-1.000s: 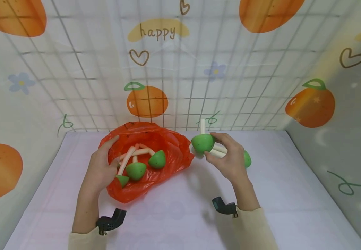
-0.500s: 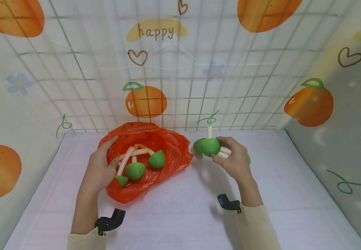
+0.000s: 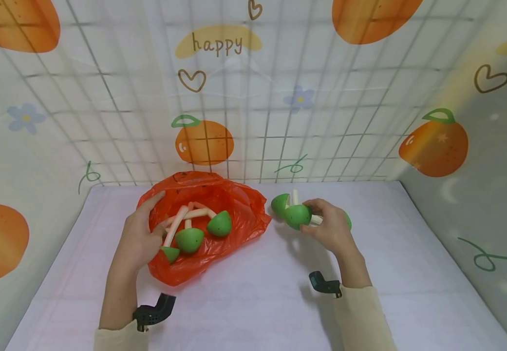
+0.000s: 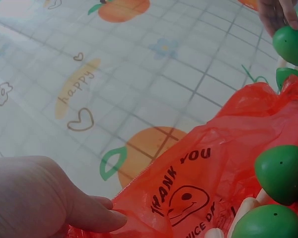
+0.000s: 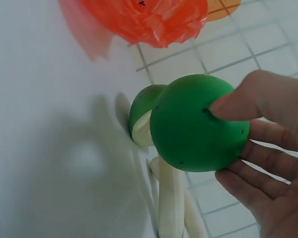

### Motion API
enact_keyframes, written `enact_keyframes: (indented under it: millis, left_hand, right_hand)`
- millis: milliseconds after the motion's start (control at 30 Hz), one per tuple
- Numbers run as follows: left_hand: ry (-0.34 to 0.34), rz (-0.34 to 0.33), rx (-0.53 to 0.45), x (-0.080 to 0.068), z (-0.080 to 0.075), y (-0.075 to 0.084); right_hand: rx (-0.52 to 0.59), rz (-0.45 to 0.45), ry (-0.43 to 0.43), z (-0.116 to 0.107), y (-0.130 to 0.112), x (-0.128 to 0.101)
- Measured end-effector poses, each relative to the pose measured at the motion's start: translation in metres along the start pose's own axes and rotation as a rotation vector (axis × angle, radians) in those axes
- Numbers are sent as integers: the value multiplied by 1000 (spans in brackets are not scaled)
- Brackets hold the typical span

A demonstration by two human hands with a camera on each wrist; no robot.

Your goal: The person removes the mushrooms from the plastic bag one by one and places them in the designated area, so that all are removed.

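A red plastic bag (image 3: 244, 214) lies spread at the left with its mouth facing the person. Several toy mushrooms with green caps (image 3: 189, 240) and pale stems (image 3: 176, 226) rest in it. My left hand (image 3: 141, 241) grips the bag's left edge; in the left wrist view the thumb (image 4: 102, 218) lies against the red film. At the right, my right hand (image 3: 334, 226) pinches a toy mushroom by its green cap (image 5: 193, 129), its stem pointing away. Just behind it lies another mushroom (image 3: 280, 204), and one more green cap (image 3: 347, 220) is partly hidden by the hand.
A white cloth (image 3: 235, 312) covers the table. Behind it stands a wire grid (image 3: 271, 112) with a printed curtain over it, and the curtain's sides (image 3: 468, 219) bound the space. A black wrist camera (image 3: 154, 312) sits on each forearm.
My right hand has moved right and downward with the mushroom, close to the mushrooms on the table. The left hand stays on the bag, which looks unchanged.
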State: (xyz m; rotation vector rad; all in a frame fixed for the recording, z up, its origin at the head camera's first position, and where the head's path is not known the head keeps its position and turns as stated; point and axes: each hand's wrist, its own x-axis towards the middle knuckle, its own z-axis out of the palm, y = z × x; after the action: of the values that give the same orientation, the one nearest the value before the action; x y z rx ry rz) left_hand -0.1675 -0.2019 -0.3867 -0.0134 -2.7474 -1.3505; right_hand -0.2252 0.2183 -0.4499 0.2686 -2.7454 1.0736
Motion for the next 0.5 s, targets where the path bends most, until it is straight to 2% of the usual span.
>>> enact_keyframes:
  millis: [500]
  left_hand:
    - [9,32,1,1,1,-4]
  right_hand:
    - [-12,-18,-52,10,13,5]
